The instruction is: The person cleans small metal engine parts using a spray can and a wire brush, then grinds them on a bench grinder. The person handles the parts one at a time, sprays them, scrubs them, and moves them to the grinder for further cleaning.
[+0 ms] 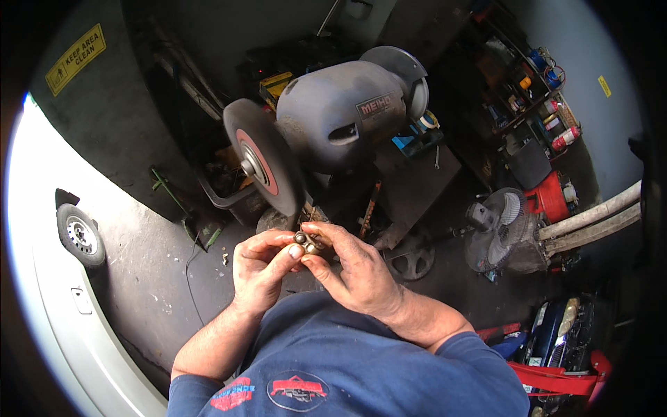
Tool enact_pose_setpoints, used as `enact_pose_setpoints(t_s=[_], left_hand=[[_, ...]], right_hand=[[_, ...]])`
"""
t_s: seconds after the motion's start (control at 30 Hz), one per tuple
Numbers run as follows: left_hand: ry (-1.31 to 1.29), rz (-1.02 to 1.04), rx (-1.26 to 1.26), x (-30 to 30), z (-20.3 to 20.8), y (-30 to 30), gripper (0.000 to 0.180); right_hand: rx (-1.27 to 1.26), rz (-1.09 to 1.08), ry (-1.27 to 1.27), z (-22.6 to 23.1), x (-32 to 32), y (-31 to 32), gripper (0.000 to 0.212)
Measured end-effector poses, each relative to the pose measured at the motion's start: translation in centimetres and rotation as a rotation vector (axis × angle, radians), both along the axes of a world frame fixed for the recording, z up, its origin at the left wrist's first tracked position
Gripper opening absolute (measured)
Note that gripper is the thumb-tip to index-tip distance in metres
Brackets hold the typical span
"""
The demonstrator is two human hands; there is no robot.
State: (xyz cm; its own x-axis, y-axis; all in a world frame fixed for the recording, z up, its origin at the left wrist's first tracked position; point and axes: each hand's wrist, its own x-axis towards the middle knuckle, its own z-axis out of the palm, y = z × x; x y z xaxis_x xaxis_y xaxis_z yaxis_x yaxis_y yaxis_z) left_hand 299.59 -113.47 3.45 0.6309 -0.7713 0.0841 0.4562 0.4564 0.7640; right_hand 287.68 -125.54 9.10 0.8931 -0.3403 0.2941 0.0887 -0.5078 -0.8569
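Just in front of my chest, a small greyish metal part (310, 246) with rounded, knob-like ends is pinched between the fingers of both hands. My left hand (262, 267) grips it from the left, thumb pressed on its lower side. From the right, my right hand (356, 273) closes on it with thumb and forefinger. My fingers cover much of the part, and its exact kind does not show. Just beyond my hands stands a large grey bench grinder (333, 104). Its dark left wheel (246, 132), with a red centre disc, is nearest to my fingers and apart from them.
The grinder's guarded right wheel (410, 76) is farther off. A floor fan (497, 229) stands at the right, near cluttered shelves (514, 104). A light-coloured car (66, 299) lies along the left, near a wheel (81, 235). Red metal equipment (556, 379) is at lower right.
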Motion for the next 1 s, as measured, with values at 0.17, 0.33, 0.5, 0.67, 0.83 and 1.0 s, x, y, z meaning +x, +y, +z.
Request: enact_pose_setpoints(t_s=[0.17,0.33,0.5,0.67,0.83,1.0], left_hand=[[-0.014,0.031,0.0,-0.1,-0.8,0.2,0.015],[-0.071,0.127,0.103,0.2,-0.8,0.3,0.015],[-0.07,0.241,0.145,0.7,-0.6,-0.2,0.014],[-0.139,0.274,0.199,1.8,-0.5,-0.8,0.011],[-0.141,0.26,0.288,2.3,-0.8,-1.3,0.014],[-0.165,0.275,0.276,2.2,-0.8,-1.2,0.013]], right_hand=[[-0.128,-0.008,-0.021,-0.1,0.2,0.0,0.033],[0.189,0.043,0.168,0.0,0.9,-0.6,0.022],[0.697,0.218,0.275,-1.3,3.4,-2.0,0.025],[0.99,0.377,0.256,-3.1,4.8,-3.6,0.024],[1.061,0.366,0.224,-4.4,5.2,-3.5,0.023],[0.948,0.357,0.21,-4.3,4.8,-3.6,0.025]])
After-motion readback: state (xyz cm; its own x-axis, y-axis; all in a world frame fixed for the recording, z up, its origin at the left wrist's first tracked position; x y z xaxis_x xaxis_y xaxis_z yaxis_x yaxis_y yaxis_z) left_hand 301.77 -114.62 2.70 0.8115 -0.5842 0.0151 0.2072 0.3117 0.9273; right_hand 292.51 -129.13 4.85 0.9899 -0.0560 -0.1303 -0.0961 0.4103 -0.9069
